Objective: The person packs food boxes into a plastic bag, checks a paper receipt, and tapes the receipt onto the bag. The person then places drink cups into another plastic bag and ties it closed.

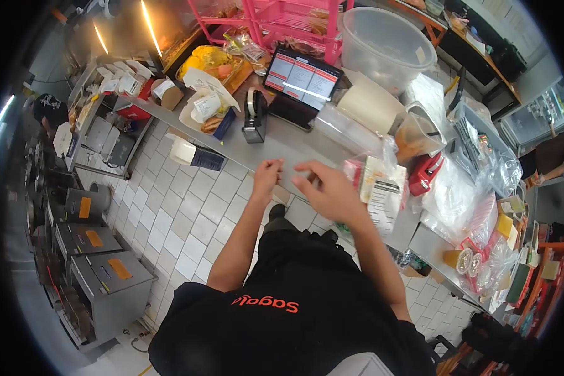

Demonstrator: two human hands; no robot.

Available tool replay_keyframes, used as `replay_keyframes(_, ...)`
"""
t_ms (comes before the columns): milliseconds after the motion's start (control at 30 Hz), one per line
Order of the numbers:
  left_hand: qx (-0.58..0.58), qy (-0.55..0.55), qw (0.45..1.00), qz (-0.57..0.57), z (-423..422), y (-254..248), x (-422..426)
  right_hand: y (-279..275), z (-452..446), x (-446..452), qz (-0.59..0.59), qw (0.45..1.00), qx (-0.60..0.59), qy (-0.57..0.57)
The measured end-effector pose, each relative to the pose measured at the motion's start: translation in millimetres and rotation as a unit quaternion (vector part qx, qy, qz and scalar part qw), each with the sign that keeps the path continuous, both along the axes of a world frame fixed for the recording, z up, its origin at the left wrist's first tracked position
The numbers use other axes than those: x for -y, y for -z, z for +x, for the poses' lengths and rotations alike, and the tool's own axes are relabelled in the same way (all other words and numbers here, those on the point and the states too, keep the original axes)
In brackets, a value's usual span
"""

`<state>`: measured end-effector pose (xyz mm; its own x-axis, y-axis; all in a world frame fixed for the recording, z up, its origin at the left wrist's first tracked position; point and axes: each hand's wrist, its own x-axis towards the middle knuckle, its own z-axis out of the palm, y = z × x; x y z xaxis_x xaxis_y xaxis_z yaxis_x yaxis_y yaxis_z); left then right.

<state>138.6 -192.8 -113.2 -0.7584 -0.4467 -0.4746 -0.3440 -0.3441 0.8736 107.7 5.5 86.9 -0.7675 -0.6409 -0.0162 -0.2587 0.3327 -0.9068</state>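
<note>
My left hand [268, 180] is over the near edge of the steel counter [272, 150], its fingers curled and pressed together. Anything in that pinch is too small to make out. To its right, my right hand [328, 190] hovers with a bent index finger and the thumb apart, and no object shows in it. A packed clear bag [361, 172] with a printed receipt [383, 207] on it stands just right of my right hand. Beyond my hands are a black tape dispenser [254, 119] and a tablet [302, 80] with a lit order screen.
An open food box [210, 113] sits at the counter's left, above another carton [195, 155]. Rightward are a large clear tub [388, 47], a red device [426, 172], plastic bags [454, 194] and lidded cups [462, 260]. Pink crates [288, 25] stand behind. A person [50, 113] is far left.
</note>
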Motion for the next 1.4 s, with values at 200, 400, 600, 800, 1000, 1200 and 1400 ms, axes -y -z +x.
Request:
replay_keyframes(200,-0.003,-0.002,0.996,0.091,-0.8,5.2,90.5,146.7,-83.8,165.5,-0.014,0.979,0.169,0.109)
replay_keyframes(400,-0.013,0.101,0.985,0.142,-27.2,8.2,141.5,155.7,-118.6,216.8,0.005,0.919,0.367,0.146)
replay_keyframes(600,-0.012,0.176,0.971,0.16,-30.2,19.0,158.7,143.5,-65.3,205.9,-0.085,0.92,0.335,0.186)
replay_keyframes(800,-0.077,0.064,0.985,-0.143,-30.9,31.5,174.7,185.9,-42.7,224.0,0.042,0.917,0.28,0.28)
replay_keyframes(1000,-0.264,0.194,0.939,-0.107,-17.4,-89.0,123.2,207.4,-24.6,197.1,0.143,0.927,0.138,0.32)
replay_keyframes(1200,-0.207,0.602,0.771,-0.032,-10.8,-129.8,5.5,201.8,81.9,100.1,-0.155,0.964,0.143,0.164)
replay_keyframes(1400,-0.305,0.523,0.796,-0.035,29.8,-60.7,-136.5,129.0,165.4,-31.0,0.045,0.95,0.213,0.225)
